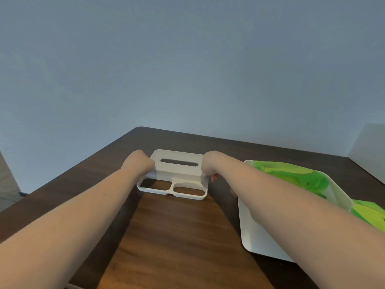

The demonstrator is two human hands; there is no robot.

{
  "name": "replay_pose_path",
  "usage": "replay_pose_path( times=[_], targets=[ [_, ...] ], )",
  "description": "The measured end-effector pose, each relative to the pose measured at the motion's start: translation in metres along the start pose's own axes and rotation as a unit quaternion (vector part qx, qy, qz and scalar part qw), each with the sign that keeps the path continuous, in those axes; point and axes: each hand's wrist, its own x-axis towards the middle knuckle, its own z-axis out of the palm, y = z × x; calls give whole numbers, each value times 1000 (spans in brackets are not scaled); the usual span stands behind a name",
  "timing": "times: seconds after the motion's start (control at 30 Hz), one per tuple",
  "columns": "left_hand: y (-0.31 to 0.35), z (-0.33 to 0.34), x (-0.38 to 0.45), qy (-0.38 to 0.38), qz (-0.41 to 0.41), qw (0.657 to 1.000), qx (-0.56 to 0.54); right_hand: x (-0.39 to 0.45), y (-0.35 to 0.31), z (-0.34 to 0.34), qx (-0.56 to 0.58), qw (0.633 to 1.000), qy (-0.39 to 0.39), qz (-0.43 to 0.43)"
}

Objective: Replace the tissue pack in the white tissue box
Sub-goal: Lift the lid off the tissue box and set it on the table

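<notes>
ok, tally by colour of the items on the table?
White: 2, the tissue box lid held by left hand and right hand, and the box base
Green: 2, tissue pack in the base, second pack beside it
Total: 4

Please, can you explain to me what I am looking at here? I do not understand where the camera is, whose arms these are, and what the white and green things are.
There is one picture, taken by a camera worn on a person's head and looking down at their own bare arms. No machine is involved. The left hand and the right hand grip the two ends of a white tissue box lid, which has a long slot and two openings. It is over a dark wooden table. To the right lies the white box base, with a green tissue pack inside it. A second green pack shows at the right edge, beyond the base.
</notes>
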Motion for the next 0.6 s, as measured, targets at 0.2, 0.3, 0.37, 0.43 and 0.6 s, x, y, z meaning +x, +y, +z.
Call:
replay_pose_path(
  times=[0.2, 0.3, 0.37, 0.43, 0.6],
  targets=[
    [-1, 0, -5, 12, 19, 1000, 10, -4, -1, 0, 26, 999, 12, 20],
    [7, -6, -11, 34, 29, 999, 10, -10, 2, -4, 53, 998, 35, 16],
    [15, -9, -17, 33, 39, 999, 4, -18, 5, -7, 63, 997, 43, 6],
    [26, -12, -27, 21, 53, 998, 1, -27, 10, -11, 68, 996, 52, -2],
    [60, -17, -59, -5, 99, 995, -19, -60, 35, -24, 112, 986, 117, -33]
  ],
)
